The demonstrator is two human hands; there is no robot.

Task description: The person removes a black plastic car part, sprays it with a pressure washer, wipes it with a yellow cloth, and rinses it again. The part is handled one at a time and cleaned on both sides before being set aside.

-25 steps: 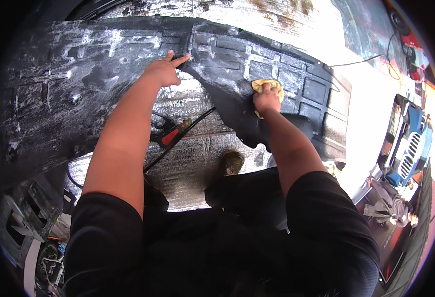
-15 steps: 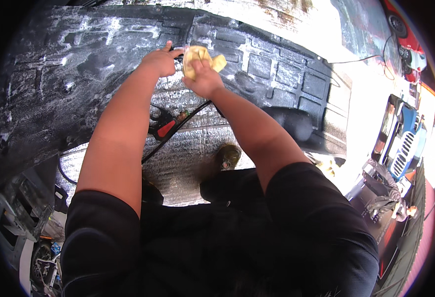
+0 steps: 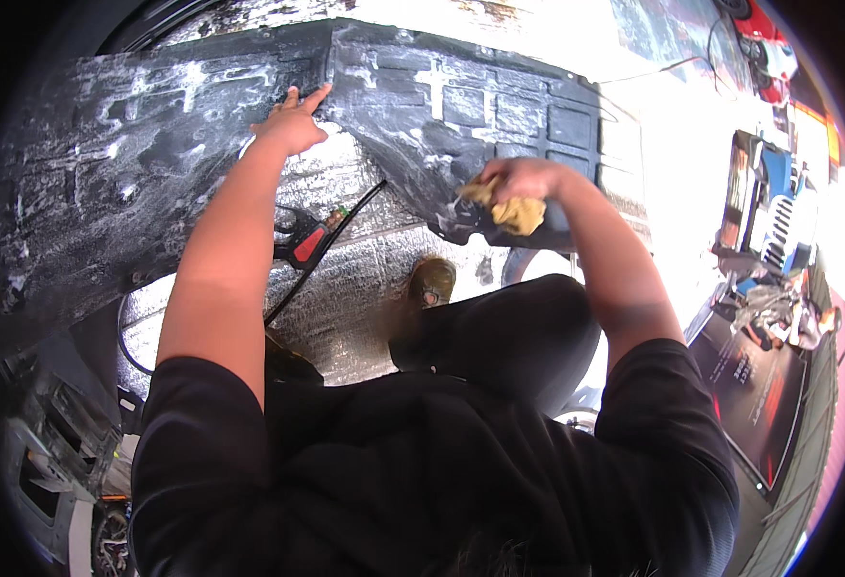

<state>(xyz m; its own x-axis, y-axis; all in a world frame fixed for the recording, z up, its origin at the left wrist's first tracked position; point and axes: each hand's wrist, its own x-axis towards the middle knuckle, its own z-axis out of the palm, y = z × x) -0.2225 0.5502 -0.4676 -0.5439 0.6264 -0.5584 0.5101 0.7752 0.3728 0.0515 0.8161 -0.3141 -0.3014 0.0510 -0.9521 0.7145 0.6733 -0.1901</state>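
A large black plastic panel [image 3: 134, 183], ribbed and streaked with white soap foam, stands across the top of the view. My left hand [image 3: 292, 123] presses flat against its upper middle, fingers spread. My right hand [image 3: 523, 183] grips a yellow sponge [image 3: 517, 213] against the panel's lower right edge. My knee and a brown shoe [image 3: 432, 282] show below the panel.
A red and black spray gun [image 3: 307, 240] with a black hose lies on the wet concrete ground under the panel. At the right stand a blue machine [image 3: 778, 207] and a dark mat [image 3: 759, 385]. Clutter and a wheel sit at the lower left.
My right hand has swept the sponge from the panel's upper middle, next to my left hand, down to the lower right edge. My left hand has stayed in place.
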